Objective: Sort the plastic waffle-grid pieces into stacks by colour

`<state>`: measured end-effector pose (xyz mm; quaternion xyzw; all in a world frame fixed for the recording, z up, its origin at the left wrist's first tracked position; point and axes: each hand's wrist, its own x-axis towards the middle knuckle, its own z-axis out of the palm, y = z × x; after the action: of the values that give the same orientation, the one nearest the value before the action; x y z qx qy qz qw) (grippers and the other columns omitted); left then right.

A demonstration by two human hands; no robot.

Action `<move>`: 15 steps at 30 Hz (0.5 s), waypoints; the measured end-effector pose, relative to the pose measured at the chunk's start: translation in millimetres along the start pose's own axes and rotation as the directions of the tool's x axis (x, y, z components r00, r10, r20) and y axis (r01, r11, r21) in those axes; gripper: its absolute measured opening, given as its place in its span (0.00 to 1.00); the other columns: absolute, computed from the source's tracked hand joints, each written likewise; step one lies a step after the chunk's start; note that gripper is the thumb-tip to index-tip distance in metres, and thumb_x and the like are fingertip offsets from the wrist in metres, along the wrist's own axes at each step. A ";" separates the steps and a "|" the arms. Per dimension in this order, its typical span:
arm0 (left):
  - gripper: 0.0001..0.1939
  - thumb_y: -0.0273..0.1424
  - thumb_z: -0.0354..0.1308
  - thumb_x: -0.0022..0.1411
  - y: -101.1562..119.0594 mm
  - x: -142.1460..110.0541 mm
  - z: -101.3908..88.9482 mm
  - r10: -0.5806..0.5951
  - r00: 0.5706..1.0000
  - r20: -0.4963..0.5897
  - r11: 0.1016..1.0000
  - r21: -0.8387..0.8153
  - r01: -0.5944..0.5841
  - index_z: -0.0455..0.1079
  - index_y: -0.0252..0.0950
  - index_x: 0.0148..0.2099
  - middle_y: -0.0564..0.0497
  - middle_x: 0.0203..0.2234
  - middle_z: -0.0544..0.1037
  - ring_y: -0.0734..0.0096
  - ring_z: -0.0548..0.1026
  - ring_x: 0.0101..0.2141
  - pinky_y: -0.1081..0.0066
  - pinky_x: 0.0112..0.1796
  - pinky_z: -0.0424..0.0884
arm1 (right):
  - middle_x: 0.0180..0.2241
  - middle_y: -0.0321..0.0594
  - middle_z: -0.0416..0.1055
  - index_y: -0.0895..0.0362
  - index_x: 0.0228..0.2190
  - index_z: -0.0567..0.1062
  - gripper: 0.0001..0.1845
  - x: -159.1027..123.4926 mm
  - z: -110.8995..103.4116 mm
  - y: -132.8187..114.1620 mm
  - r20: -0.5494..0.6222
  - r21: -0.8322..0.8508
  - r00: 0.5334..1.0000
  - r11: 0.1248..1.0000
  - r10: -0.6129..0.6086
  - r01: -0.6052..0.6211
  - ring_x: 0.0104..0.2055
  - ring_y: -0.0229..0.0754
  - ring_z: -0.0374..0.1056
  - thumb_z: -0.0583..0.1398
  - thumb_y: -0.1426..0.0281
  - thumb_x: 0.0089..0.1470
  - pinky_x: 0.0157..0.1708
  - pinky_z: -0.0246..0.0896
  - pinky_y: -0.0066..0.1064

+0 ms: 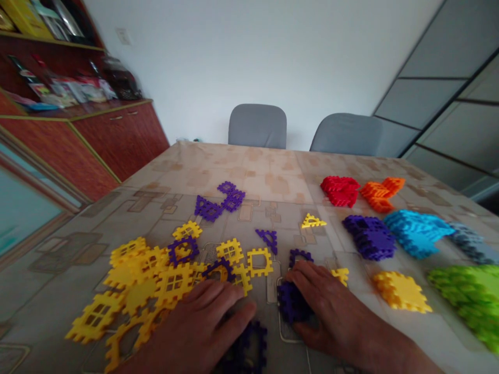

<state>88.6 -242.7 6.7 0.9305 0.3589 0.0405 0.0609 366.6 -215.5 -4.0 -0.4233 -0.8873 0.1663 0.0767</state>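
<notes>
Across a patterned worktop (273, 174), the left hand (206, 317) is over a purple frame tile (263, 343); whether its grip holds anything, I cannot tell. Beside it, the right hand (327, 296) has its grip clamped on a purple tile stack (290, 304). Yellow interlocking tiles (140, 296) lie leftward; gray chairs (257, 124) stand beyond.

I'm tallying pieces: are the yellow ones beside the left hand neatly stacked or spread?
Spread: the yellow pieces lie at differing angles, some overlapping.

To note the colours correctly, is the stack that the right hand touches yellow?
No, the right hand touches a dark purple stack, while the yellow stack lies farther right.
</notes>
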 end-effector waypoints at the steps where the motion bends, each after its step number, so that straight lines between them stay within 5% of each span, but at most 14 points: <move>1: 0.30 0.48 0.65 0.58 0.2 0.9 -0.4 0.060 0.998 -0.010 0.998 -0.001 -0.060 0.68 0.41 0.59 0.44 0.52 0.76 0.54 0.73 0.49 0.59 0.50 0.70 | 0.52 0.58 0.70 0.61 0.48 0.73 0.28 0.8 -1.0 -1.0 -0.005 0.006 1.000 1.000 0.002 -0.002 0.52 0.60 0.68 0.63 0.75 0.41 0.51 0.67 0.52; 3: 0.25 0.42 0.65 0.61 1.6 1.9 -0.3 0.128 0.992 -0.005 0.992 -0.004 -0.128 0.67 0.41 0.58 0.46 0.50 0.78 0.57 0.74 0.47 0.62 0.48 0.71 | 0.52 0.58 0.70 0.62 0.48 0.73 0.28 2.3 -3.1 -2.8 -0.018 0.007 1.000 1.000 -0.002 0.003 0.53 0.60 0.68 0.63 0.75 0.41 0.52 0.67 0.52; 6: 0.28 0.40 0.67 0.59 1.8 -0.5 0.9 0.094 0.995 -0.031 0.996 -0.002 -0.094 0.65 0.41 0.59 0.48 0.45 0.80 0.60 0.75 0.42 0.65 0.45 0.71 | 0.52 0.58 0.70 0.62 0.49 0.73 0.28 2.1 -3.8 -3.1 -0.011 0.005 1.000 1.000 -0.001 0.001 0.53 0.60 0.68 0.63 0.75 0.42 0.52 0.67 0.52; 11: 0.32 0.40 0.66 0.58 -6.8 -4.9 -0.5 0.021 0.990 -0.138 1.000 0.018 -0.018 0.63 0.42 0.63 0.48 0.50 0.77 0.57 0.73 0.47 0.60 0.52 0.68 | 0.56 0.58 0.67 0.61 0.53 0.70 0.32 -4.2 3.6 2.2 -0.026 -0.011 0.999 1.000 -0.021 0.021 0.56 0.59 0.65 0.63 0.74 0.43 0.55 0.64 0.53; 15: 0.19 0.34 0.61 0.65 -2.7 5.3 2.5 0.183 0.961 -0.208 0.983 0.058 -0.174 0.69 0.41 0.57 0.51 0.49 0.79 0.62 0.73 0.49 0.63 0.57 0.63 | 0.54 0.58 0.68 0.62 0.52 0.71 0.32 -3.5 3.7 0.8 -0.011 -0.012 1.000 1.000 -0.004 0.004 0.56 0.59 0.66 0.63 0.75 0.42 0.54 0.65 0.52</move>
<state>91.0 -237.4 4.0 0.9504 0.2787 0.1380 0.0002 368.3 -218.5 -7.8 -0.4230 -0.8887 0.1584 0.0792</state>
